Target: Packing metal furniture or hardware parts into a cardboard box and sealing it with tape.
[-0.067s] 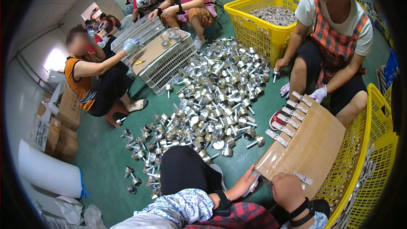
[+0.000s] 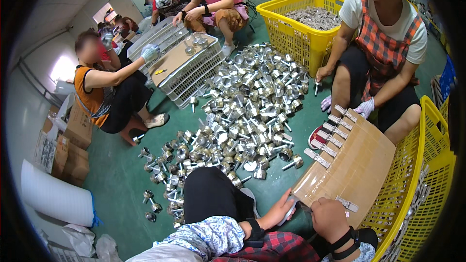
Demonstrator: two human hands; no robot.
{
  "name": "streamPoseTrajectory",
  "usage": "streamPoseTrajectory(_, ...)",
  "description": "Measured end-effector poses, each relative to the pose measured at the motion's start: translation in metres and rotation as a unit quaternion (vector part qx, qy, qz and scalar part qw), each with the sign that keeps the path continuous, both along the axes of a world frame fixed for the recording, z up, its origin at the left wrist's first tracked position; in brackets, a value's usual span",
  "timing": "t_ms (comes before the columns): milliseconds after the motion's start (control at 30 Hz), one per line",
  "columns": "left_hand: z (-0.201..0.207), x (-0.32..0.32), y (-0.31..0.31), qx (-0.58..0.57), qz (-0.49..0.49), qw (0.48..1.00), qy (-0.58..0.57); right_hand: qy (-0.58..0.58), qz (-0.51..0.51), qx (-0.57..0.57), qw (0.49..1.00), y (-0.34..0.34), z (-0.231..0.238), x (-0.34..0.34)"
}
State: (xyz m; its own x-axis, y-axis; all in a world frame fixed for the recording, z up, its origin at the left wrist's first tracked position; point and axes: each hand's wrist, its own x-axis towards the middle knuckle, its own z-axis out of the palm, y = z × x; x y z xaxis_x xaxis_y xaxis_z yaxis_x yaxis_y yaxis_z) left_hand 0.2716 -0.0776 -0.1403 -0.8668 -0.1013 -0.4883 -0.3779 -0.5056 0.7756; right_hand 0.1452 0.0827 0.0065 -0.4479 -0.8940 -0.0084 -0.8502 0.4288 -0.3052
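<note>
Above a green floor (image 2: 116, 179), the left hand (image 2: 280, 209) grips a greyish piece (image 2: 290, 212) beside the cardboard (image 2: 361, 150); the right hand (image 2: 330, 217) is curled at its near edge, any hold hidden. Clips (image 2: 317, 158) line its left edge; metal fittings (image 2: 247, 111) heap leftward.

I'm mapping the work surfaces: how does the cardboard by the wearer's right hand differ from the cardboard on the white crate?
The near cardboard looks larger here than the far cardboard. The near cardboard bears pale clips, most in a row; the far cardboard bears round metal parts and a small yellow item. The right hand is at the near cardboard's edge; the far cardboard lies on the white crate. Both are brown.
</note>
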Motion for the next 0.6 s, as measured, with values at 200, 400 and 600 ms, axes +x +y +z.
streamPoseTrajectory(200, -0.002, 0.0, 0.0, -0.005, 0.0, 1.0, 0.005, -0.011, 0.002, -0.012, 1.0, 0.001, -0.002, -0.001)
streamPoseTrajectory(400, -0.006, 0.0, 0.0, -0.009, -0.004, 1.0, 0.01, -0.01, 0.004, -0.015, 1.0, 0.002, -0.005, -0.001)
streamPoseTrajectory(600, -0.009, -0.001, 0.001, -0.014, -0.006, 1.0, 0.011, -0.009, 0.003, -0.009, 1.0, 0.003, -0.006, -0.002)
